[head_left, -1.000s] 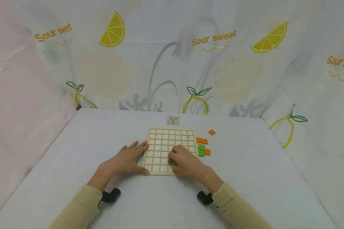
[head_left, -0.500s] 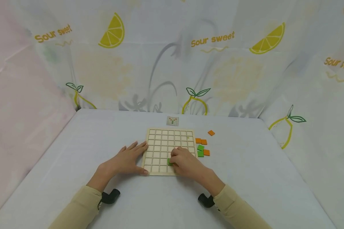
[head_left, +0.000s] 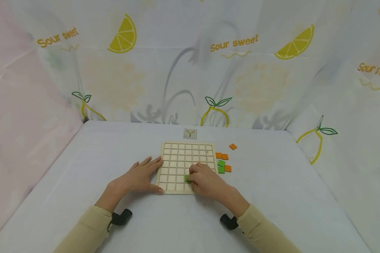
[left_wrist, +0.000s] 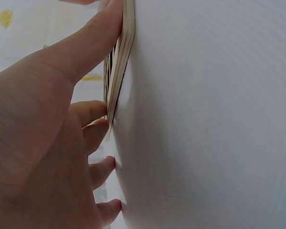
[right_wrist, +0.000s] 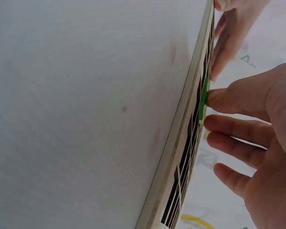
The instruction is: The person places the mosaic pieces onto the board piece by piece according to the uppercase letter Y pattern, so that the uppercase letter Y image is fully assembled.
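Right hand (head_left: 206,180) shifted slightly right, grip pinching green tile (head_left: 187,179); left hand (head_left: 138,179) wide against board edge (head_left: 159,175).

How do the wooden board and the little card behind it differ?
Size: the board is far larger than the card.
Look: the board's visible squares are mostly pale bare wood, while the card shows a green and orange pattern.
Contact: the left hand touches the board's edge; neither hand touches the card.
Shared: both are marked with a grid of squares and lie on the white table.
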`<state>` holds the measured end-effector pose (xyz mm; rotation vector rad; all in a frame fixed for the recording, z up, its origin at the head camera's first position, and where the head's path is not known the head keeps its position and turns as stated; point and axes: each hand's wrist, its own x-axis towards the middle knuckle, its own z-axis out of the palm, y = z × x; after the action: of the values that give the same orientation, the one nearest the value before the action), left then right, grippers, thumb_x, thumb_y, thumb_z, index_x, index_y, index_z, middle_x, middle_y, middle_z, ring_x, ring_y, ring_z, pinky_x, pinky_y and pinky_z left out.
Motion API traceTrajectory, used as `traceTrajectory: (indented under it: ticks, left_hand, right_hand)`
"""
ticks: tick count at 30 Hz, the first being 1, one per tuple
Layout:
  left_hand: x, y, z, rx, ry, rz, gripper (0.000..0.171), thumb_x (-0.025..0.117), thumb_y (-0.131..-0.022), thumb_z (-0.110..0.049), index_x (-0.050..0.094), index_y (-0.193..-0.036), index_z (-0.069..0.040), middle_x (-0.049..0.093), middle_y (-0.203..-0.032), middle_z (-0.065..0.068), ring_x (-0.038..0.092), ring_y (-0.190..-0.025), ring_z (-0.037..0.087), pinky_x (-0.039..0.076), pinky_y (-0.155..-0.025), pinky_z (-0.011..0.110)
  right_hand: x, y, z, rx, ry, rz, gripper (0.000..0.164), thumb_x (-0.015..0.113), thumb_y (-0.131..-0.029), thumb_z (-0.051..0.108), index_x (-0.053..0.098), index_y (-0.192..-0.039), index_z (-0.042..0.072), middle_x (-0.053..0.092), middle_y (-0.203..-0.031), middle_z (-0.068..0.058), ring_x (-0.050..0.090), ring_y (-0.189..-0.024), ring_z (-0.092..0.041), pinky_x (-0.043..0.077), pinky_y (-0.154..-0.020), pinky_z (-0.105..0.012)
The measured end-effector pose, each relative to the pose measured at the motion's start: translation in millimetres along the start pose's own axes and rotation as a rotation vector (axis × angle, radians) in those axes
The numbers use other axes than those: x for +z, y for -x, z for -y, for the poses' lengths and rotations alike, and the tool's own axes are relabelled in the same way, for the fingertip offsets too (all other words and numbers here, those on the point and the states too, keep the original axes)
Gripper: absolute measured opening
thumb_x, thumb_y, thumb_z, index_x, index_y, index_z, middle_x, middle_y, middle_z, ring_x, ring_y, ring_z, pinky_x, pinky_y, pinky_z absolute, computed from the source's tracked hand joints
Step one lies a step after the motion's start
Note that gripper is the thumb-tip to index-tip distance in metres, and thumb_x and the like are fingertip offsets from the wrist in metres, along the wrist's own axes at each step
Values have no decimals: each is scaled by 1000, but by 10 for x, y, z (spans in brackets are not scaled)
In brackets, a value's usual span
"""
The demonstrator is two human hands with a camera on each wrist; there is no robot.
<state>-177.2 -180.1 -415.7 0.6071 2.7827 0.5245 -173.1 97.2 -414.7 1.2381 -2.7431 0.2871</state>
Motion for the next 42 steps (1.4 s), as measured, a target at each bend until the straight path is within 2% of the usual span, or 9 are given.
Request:
traceTrajectory:
  ticks: [7, 13, 17, 22, 30, 36, 42]
  left_hand:
    - [47, -12, 33, 1, -7, 10, 112, 75, -73, -67, 28, -158, -13, 21, -167, 4, 13, -154, 42, 14, -117, 72]
    - [61, -19, 55, 4, -14, 3, 113, 75, -72, -69, 28, -158, -14, 20, -167, 3, 13, -154, 41, 14, -117, 72]
    - [61, -26, 65, 3, -17, 2, 113, 74, -72, -69, 27, -158, -15, 19, -168, 3, 13, -154, 41, 14, -117, 72]
    - [48, -26, 55, 4, -11, 3, 113, 75, -72, -68, 26, -158, -14, 19, -168, 3, 13, -154, 41, 13, -117, 72]
    - [31, -24, 50, 4, -15, 7, 113, 75, -72, -68, 26, -158, -14, 20, -168, 3, 13, -154, 41, 13, -117, 72]
    - [41, -37, 67, 0, -13, 8, 113, 74, -72, -69, 26, -159, -14, 19, -168, 3, 13, -154, 40, 13, -118, 71]
    - [46, -42, 79, 0, -10, 9, 114, 74, -72, -70, 26, -159, -14, 19, -168, 2, 13, -154, 40, 13, -117, 71]
  right_hand:
    - [-11, 50, -33, -16, 1, -1, 29, 60, -87, 1, 80, -101, 17, 63, -94, 3, 48, -86, -13, 45, -79, -27]
    - [-54, 86, -63, -3, -9, 33, 27, 62, -88, 4, 79, -104, 17, 61, -97, 4, 49, -90, -13, 46, -84, -29]
    - [-71, 110, -116, -6, -4, 42, 24, 62, -89, 4, 79, -99, 18, 61, -98, 4, 49, -92, -13, 47, -87, -30]
    - [-93, 149, -212, -1, -9, 16, 23, 60, -89, 0, 76, -89, 16, 61, -96, 4, 51, -92, -13, 47, -90, -31]
    - [-153, 231, -353, 27, -44, 2, 21, 61, -90, 1, 75, -102, 12, 64, -98, 1, 54, -96, -18, 49, -89, -34]
    - [-148, 269, -481, 26, 21, -21, 20, 70, -89, 6, 73, -108, 10, 67, -101, 1, 59, -98, -17, 49, -92, -34]
    - [-162, 320, -559, 44, 25, -56, 23, 70, -83, -1, 74, -103, 10, 67, -96, 2, 60, -93, -16, 50, -94, -37]
